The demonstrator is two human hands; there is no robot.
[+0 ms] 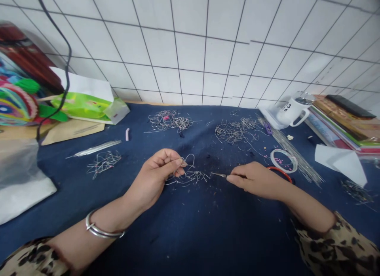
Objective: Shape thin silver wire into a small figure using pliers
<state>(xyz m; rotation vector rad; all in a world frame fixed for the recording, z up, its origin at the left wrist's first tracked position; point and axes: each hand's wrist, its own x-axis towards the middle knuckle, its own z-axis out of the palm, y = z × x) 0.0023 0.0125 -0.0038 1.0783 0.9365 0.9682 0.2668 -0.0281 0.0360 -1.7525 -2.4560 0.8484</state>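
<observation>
My left hand (162, 165) is closed in a pinch on a thin silver wire loop (192, 159) that curves up past the fingertips. Just below the fingers, a small tangle of wire loops (197, 176) lies on the dark blue cloth. To its right, my right hand (252, 179) grips a slim, pointed metal tool (219, 174), its tip aimed left at the wires and a little apart from them. My palm and fingers hide the tool's rear part, so its kind is unclear. A curved red-orange piece (280, 172) shows behind the right wrist; whether it belongs to the tool is unclear.
Wire heaps lie at the back left (169, 120), back right (236, 130) and left (103, 163). A clear round dish (283, 161) holds pink beads. Straight wires (297, 157) stretch beside it. A white mug (297, 111), books (344, 121) and a green packet (89, 107) stand near the tiled wall.
</observation>
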